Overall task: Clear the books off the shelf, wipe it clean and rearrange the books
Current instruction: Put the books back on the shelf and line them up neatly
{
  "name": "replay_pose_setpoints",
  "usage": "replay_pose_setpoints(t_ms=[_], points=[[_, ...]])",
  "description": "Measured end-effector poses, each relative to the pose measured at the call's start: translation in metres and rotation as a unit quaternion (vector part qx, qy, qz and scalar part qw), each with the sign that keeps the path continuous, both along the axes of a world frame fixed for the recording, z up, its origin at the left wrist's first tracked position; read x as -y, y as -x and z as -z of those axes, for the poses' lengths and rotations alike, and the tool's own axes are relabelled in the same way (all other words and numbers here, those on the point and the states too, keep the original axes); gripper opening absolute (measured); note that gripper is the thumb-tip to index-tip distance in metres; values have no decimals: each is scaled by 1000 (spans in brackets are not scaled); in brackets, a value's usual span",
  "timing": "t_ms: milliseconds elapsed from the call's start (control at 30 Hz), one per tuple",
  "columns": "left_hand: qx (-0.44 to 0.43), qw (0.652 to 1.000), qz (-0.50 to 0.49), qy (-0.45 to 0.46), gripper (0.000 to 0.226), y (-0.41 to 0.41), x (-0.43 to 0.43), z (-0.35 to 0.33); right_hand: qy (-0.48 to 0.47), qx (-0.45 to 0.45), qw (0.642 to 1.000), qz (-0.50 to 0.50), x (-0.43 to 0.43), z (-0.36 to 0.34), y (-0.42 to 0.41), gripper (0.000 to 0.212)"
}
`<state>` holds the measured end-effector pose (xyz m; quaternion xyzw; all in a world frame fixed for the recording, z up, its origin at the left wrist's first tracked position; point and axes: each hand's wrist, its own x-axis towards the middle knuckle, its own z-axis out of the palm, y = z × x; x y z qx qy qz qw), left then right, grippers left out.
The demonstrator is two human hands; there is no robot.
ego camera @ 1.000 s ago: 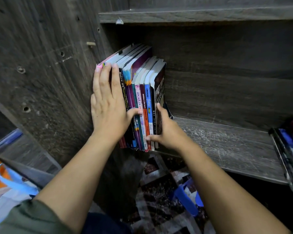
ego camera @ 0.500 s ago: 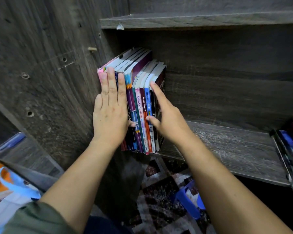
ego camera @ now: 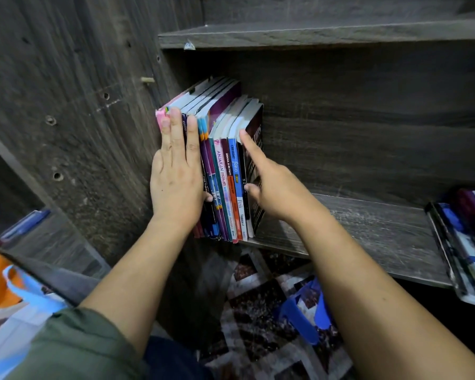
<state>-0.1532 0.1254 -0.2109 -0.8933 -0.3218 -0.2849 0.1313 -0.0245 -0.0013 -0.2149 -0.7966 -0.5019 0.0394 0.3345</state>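
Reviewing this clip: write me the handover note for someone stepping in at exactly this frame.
Left hand: flat, fingers straight, pressing the spines on the left of the book row.
Right hand: index finger straight along the rightmost dark book, thumb on its spine; other fingers hidden, grip unconfirmed.
Books: the row stands upright at the left end of the shelf, against the side panel; a second pile lies flat at the right end, overhanging the front edge.
Done: one row stands arranged.
Left: probably square the row, then stand the pile beside it; whether wiping is finished cannot be told.
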Motion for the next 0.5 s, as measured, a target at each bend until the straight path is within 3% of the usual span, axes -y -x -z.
replay_pose_setpoints(t_ms=[133,300,400,500], points=[[19,999,13,24,137,3,11,-7,39,102,994,30,12,-8,-6,88],[97,990,68,80,90,2,53,-16,156,222,958,91,61,-14,-14,61],[51,982,158,89,69,-15,91,-4,217,245,935,139,121,-7,-16,54],[-50,959,261,95,63,-43,144,15,262,225,919,190,198,13,-12,49]])
